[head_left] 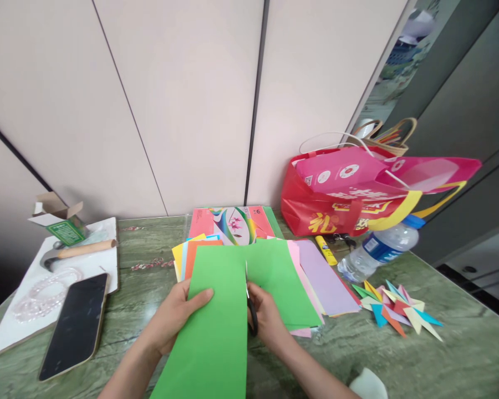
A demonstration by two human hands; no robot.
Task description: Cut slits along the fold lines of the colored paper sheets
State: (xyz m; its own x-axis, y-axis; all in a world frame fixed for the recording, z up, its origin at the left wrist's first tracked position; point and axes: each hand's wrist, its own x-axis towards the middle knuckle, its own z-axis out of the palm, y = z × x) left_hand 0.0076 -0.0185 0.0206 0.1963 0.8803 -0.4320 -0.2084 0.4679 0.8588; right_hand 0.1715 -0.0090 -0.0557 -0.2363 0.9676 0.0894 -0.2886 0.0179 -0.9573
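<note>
Bright, plain green paper [218, 327], straight-edged, and the left fingers [202, 299] have it pinched! Right fingers [258, 292] grip black-handled scissors [253, 318].

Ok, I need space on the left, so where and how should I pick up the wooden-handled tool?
Probably best by the wooden handle, coming from the right: its free end points that way, near the edge of the white board. The dark curved part sits at the left end, while bead strands lie on the near side and a small green box stands behind.
</note>
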